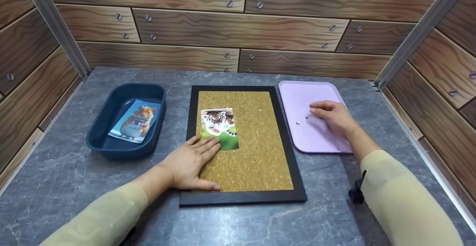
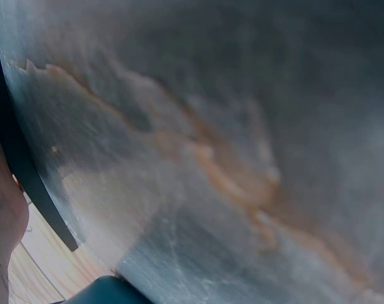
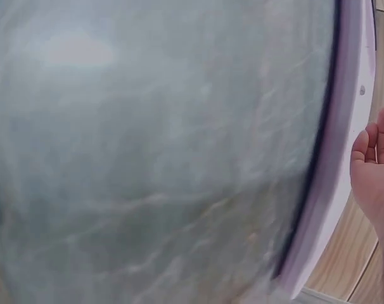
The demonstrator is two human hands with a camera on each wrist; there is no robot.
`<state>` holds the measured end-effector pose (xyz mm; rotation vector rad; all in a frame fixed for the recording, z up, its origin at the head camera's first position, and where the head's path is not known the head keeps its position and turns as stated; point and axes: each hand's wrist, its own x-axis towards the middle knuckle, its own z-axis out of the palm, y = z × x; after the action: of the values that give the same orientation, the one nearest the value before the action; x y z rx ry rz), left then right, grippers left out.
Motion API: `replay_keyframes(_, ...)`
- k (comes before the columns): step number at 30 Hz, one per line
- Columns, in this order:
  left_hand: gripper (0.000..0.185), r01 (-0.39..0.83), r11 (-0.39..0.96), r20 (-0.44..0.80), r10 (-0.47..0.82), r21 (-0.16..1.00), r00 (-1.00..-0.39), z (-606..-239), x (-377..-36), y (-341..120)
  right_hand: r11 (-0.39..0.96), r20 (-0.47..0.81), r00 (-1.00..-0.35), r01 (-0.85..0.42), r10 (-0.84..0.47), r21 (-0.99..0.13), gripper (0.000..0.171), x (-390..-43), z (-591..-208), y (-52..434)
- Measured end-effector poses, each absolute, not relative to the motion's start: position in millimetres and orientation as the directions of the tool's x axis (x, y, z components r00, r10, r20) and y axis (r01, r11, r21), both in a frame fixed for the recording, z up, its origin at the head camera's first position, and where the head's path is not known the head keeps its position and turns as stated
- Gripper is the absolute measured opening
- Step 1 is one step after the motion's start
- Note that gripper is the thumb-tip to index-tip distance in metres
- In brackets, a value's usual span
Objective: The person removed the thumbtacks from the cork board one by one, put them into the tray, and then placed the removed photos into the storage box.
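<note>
A cork board (image 1: 256,168) in a black frame lies on the table, with a tiger picture (image 1: 228,142) on its upper left part. My left hand (image 1: 189,162) rests flat, its fingers on the picture's lower left corner and its thumb on the cork. My right hand (image 1: 333,116) is over the pink tray (image 1: 316,142), thumb and fingertips close together. Whether a small thing is between them cannot be seen. Below the fingertips, a small silvery pin (image 1: 298,123) and a tiny dark piece (image 1: 306,117) lie on the tray.
On the left stands a dark blue bin (image 1: 126,153) holding a hamster picture (image 1: 135,123). A small shiny speck (image 1: 260,109) shows on the upper right of the cork. Wood-patterned walls (image 1: 186,26) enclose the grey marbled table (image 1: 238,223) at the back and sides.
</note>
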<state>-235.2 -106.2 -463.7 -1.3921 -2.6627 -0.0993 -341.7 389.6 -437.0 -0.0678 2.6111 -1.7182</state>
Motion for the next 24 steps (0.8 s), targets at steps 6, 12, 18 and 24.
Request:
replay_keyframes(6,0.118,0.821,0.571,0.155,0.811,-0.001,-0.564,-465.0,-235.3,-106.2,0.419,0.049,-0.997,-0.072,-0.064,-0.905,0.045,-344.6,-423.4,375.8)
replay_keyframes(12,0.118,0.820,0.572,0.149,0.811,-0.003,-0.565,-465.4,-235.4,-106.0,0.364,0.089,-0.992,-0.117,-0.094,-0.924,0.042,-349.1,-416.7,356.5)
replay_keyframes(18,0.118,0.823,0.568,0.151,0.814,-0.010,-0.560,-464.9,-235.2,-105.8,0.328,0.122,-0.986,-0.154,-0.114,-0.932,0.041,-350.6,-410.1,332.2)
replay_keyframes(24,0.118,0.821,0.570,0.158,0.812,-0.015,-0.561,-464.5,-235.2,-105.5,0.256,0.154,-0.978,-0.187,-0.144,-0.948,0.040,-354.7,-405.8,304.7)
